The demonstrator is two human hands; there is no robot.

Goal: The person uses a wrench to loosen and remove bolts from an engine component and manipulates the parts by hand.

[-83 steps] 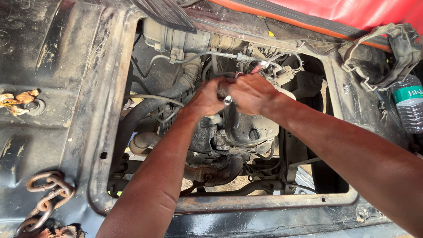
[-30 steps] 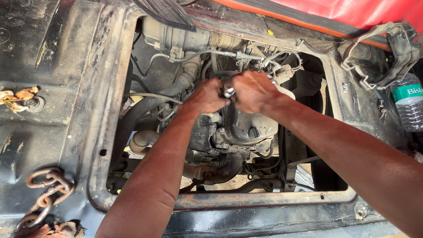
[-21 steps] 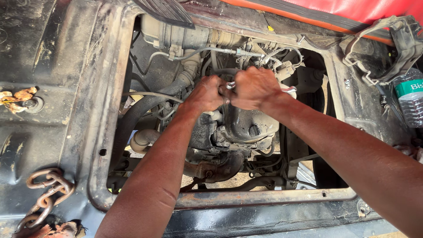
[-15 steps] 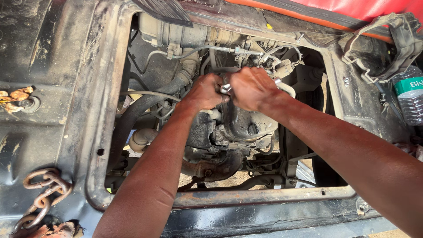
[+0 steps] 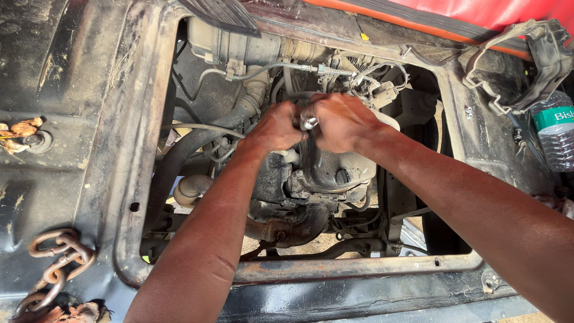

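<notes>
Down inside the engine hole [image 5: 179,272], near its top edge, both hands grip a shiny metal tool [image 5: 308,122] between them: left hand [image 5: 277,125] and right hand [image 5: 341,121] squeezed tight, equally close

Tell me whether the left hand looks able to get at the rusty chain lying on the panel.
Probably yes: the chain lies exposed on the black panel, with nothing covering it. The left hand would first have to leave the shiny metal tool.

Two bare forearms, no sleeves, no gloves, no watch or rings to be seen, left hand [image 5: 276,127] and right hand [image 5: 342,121] bare, smudged with dark grime
</notes>
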